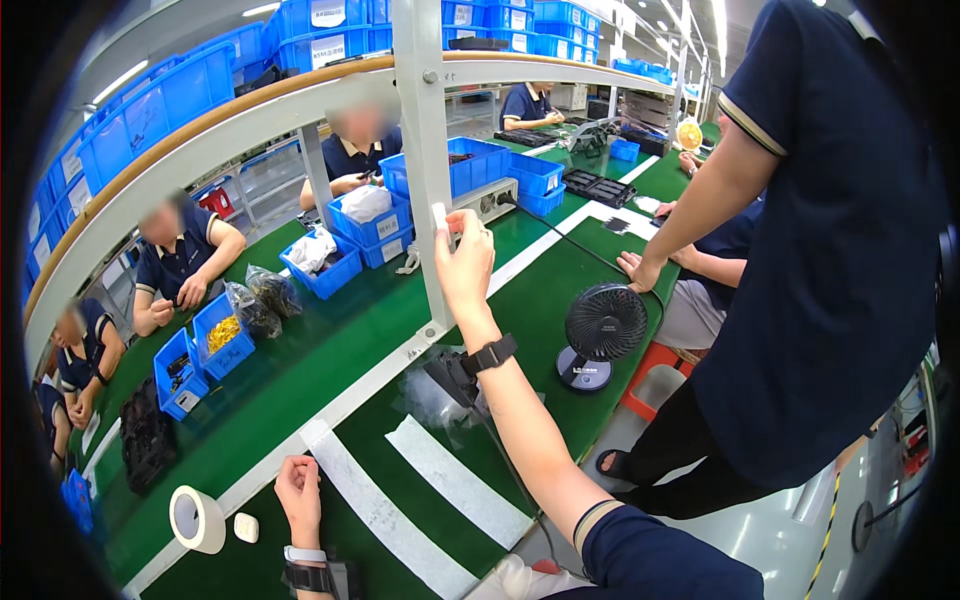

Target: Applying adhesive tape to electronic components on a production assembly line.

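Note:
My right hand (466, 258) is raised beside the white metal post (421, 130), its fingers closed on a small white strip (440, 216) that stands up against the post. Lower down, my left hand (298, 492) hovers or rests over the green bench, fingers curled in; whatever they may hold is hidden. Two long whitish strips (385, 520) (460, 478) lie across the bench to the right of it. On its left are a roll of off-white tape (197, 518) and a small rounded white case (246, 527). Both wrists wear dark bands.
A black desk fan (606, 325) stands right of my right forearm. Blue bins (222, 335) and clear bags (270, 295) line the bench beyond the white rail. A person (810, 250) stands close on the right, leaning on the bench. Other people sit across the bench.

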A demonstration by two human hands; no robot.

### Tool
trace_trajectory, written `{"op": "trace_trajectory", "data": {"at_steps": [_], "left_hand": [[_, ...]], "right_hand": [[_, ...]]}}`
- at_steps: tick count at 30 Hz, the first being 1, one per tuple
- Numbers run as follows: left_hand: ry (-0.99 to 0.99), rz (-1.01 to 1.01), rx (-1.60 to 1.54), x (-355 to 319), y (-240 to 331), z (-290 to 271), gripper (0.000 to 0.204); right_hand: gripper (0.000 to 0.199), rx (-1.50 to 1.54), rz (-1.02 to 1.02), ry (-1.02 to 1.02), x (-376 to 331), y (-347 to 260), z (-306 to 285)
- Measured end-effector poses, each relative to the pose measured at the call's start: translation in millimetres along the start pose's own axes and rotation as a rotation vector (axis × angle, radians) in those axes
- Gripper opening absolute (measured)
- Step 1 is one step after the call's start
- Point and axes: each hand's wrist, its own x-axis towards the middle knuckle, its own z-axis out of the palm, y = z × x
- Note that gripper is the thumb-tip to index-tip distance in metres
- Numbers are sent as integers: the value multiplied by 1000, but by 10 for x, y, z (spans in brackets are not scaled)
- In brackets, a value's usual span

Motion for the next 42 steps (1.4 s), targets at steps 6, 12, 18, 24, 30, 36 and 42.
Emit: {"op": "trace_trajectory", "data": {"at_steps": [6,12,18,24,30,36,42], "left_hand": [[-20,-1,46,16,-25,-20,8],[-6,13,-28,3,-29,0,5],[5,42,2,10,-13,-3,7],[12,51,5,6,-47,2,8],[14,33,-13,8,-37,4,6],[13,80,-22,3,-43,17,6],[13,78,23,14,-46,16,7]], "right_hand": [[23,32,8,-19,7,-53,-3],[24,-49,-77,12,-30,-43,25],[17,111,-7,30,13,-106,-19],[19,-4,-69,14,-9,-85,-14],[19,-31,-72,-8,1,-97,-35],[19,75,-18,22,63,-114,-89],[16,-76,-2,-21,1,-84,-51]]}}
